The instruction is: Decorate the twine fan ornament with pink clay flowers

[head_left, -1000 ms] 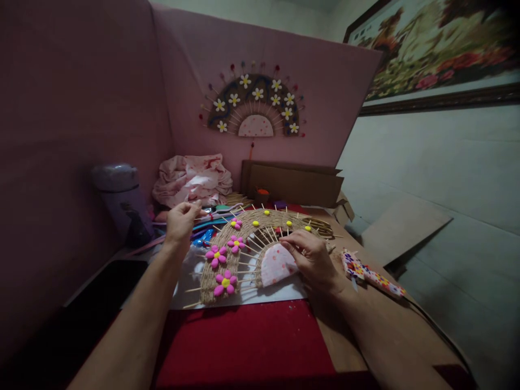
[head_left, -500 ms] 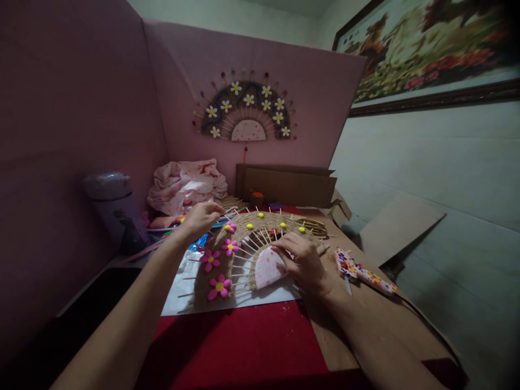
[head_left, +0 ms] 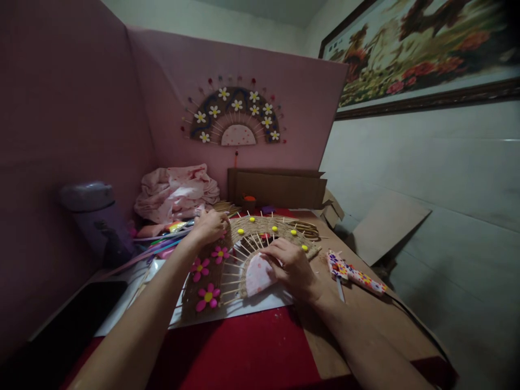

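Observation:
A half-round woven twine fan [head_left: 233, 228] with thin sticks lies before me, partly on white paper. Pink flowers with yellow centres [head_left: 208, 297] run up its left side, and several bare yellow dots [head_left: 274, 228] follow the curve. My left hand [head_left: 210, 225] bends over the fan's upper left, fingers together, covering most of a pink flower there. Whatever its fingertips grip is hidden. At the inner half-circle of pink spotted cloth [head_left: 258, 275], my right hand [head_left: 290, 265] has its fingers curled and pinched against the cloth. I cannot make out anything between them.
A flower-patterned glue gun [head_left: 353, 272] lies on cardboard at right, its cord trailing off. Left stand a capped bottle [head_left: 97, 222] and crumpled pink cloth [head_left: 176, 189]. Cardboard strips [head_left: 276, 187] lean behind, and a finished-looking fan [head_left: 235, 114] hangs on the pink panel.
My left hand has come from the stick ends at the fan's edge onto the upper pink flower, covering it. My right hand stays at the pink cloth. The whole view has shifted slightly.

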A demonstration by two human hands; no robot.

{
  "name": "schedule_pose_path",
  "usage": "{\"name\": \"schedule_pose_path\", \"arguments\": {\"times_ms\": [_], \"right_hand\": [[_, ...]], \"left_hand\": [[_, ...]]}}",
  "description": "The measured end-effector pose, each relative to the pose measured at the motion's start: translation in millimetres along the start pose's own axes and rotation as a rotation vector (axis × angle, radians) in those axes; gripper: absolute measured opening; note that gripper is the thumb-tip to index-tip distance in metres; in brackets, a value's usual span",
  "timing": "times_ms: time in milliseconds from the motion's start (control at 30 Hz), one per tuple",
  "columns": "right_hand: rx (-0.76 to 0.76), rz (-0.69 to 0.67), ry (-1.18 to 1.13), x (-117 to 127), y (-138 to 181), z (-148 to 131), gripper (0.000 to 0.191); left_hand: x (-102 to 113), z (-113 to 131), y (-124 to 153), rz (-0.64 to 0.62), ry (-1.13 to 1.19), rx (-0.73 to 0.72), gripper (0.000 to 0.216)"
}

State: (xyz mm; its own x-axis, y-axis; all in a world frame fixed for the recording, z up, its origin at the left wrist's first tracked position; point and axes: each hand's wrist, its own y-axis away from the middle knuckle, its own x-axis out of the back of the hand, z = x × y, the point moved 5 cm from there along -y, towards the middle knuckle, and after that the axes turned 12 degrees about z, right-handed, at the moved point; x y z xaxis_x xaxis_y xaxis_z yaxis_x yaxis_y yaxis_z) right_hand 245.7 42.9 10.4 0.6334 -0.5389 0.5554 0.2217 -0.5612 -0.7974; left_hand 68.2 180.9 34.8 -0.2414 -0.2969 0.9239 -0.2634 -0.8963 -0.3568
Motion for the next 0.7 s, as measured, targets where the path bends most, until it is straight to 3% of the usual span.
{"name": "schedule_pose_path", "arguments": {"times_ms": [233, 533, 633, 700], "right_hand": [[-0.001, 0.015, 0.004, 1, 0, 0, 0.019], [-0.008, 0.005, -0.019, -1, 0, -1, 0.016], [-0.101, 0.061, -0.098, 12, -4, -3, 0.014], [-0.256, 0.145, -0.171, 35, -8, 3, 0.015]], "left_hand": [[-4, -1, 0, 0.019, 0.024, 0.019, 0.035], [8, -7, 3, 0.053, 0.195, -0.022, 0.032], [16, -6, 2, 0.054, 0.392, -0.01, 0.025], [24, -6, -1, 0.093, 0.494, 0.022, 0.019]]}}
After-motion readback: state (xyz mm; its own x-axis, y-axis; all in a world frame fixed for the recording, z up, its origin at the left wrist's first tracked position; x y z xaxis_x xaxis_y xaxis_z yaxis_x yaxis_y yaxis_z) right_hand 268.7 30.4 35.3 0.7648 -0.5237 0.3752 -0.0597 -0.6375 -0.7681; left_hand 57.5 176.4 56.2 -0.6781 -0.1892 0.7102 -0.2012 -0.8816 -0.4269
